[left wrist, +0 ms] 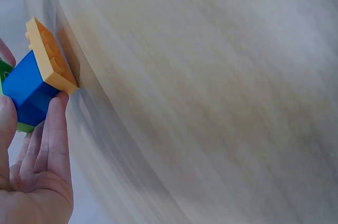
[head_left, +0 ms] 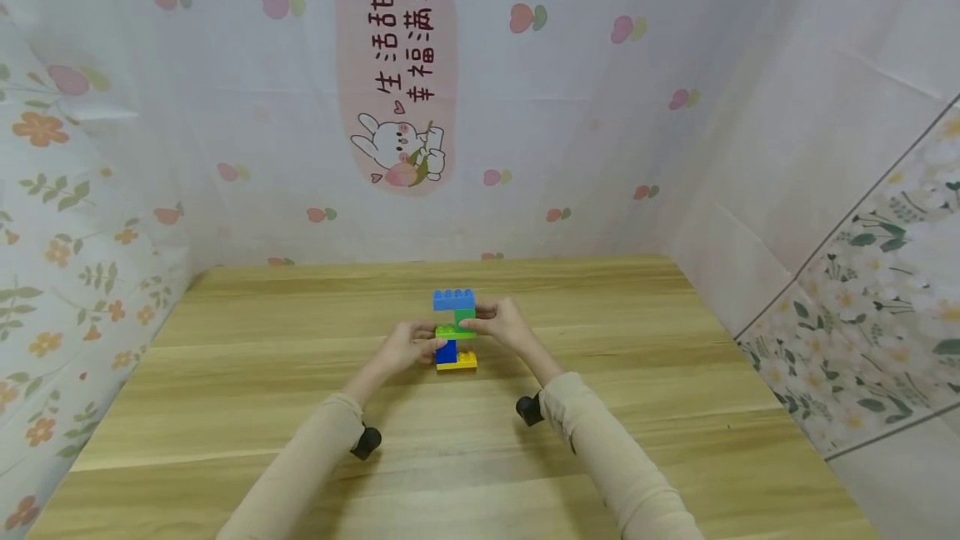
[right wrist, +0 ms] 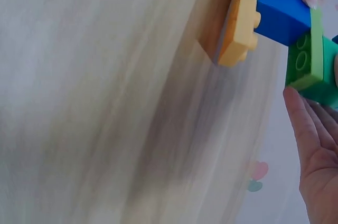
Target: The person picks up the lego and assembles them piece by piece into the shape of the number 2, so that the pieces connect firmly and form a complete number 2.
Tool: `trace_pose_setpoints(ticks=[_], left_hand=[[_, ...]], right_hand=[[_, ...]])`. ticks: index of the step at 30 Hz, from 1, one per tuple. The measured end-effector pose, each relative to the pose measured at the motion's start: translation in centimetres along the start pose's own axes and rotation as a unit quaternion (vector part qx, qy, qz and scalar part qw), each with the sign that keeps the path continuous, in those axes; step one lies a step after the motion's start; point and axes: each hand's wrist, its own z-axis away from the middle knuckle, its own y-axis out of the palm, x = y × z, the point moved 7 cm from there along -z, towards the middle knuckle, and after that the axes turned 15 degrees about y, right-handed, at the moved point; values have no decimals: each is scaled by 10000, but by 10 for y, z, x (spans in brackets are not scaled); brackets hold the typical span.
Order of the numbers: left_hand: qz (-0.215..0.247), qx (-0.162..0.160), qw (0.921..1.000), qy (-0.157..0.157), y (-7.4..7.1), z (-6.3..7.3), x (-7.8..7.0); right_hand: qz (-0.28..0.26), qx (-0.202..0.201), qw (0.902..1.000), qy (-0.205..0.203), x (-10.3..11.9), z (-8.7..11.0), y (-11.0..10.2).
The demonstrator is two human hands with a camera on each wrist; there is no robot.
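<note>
A stack of toy building bricks stands between both hands in the head view. At its base is a flat yellow brick [head_left: 467, 360], its hollow underside showing in the left wrist view. Above that brick's left part sits a dark blue brick [head_left: 446, 353], then a flat light green brick [head_left: 447, 332]. A darker green brick [head_left: 464, 316] rises from the right part, topped by a long blue brick [head_left: 453, 302]. My left hand [head_left: 407, 346] holds the dark blue brick between thumb and fingers. With thumb and fingers, my right hand [head_left: 506, 325] grips the darker green brick.
The stack is over a wood-grain table [head_left: 300, 298]. Behind it hangs a pale printed curtain [head_left: 585, 148], and floral cloth [head_left: 67, 273] lines the left side. Black wrist cameras, such as the left one [head_left: 367, 442], stick out beside the sleeves.
</note>
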Motion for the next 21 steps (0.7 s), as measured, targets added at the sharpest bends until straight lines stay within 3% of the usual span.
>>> trace_pose_setpoints(ticks=[5, 8, 10, 13, 15, 17, 21], left_hand=[[5, -87, 9999, -80, 1, 0, 0], [13, -50, 10000, -23, 1, -4, 3], [76, 26, 9997, 214, 1, -9, 12], [110, -29, 9999, 124, 2, -10, 14], [57, -95, 9999, 74, 3, -9, 11], [-47, -213, 9995, -214, 4, -2, -4], [-242, -264, 9992, -193, 4, 1, -7]], right_hand=[[-135, -54, 9999, 46, -2, 1, 2], [-161, -134, 9998, 71, -2, 2, 2], [-177, -181, 9996, 108, -3, 2, 2], [-285, -197, 9992, 220, -5, 2, 2], [-306, -219, 9990, 234, -5, 2, 2], [-333, -231, 9989, 245, -6, 2, 2], [-416, -260, 9985, 242, -8, 2, 1]])
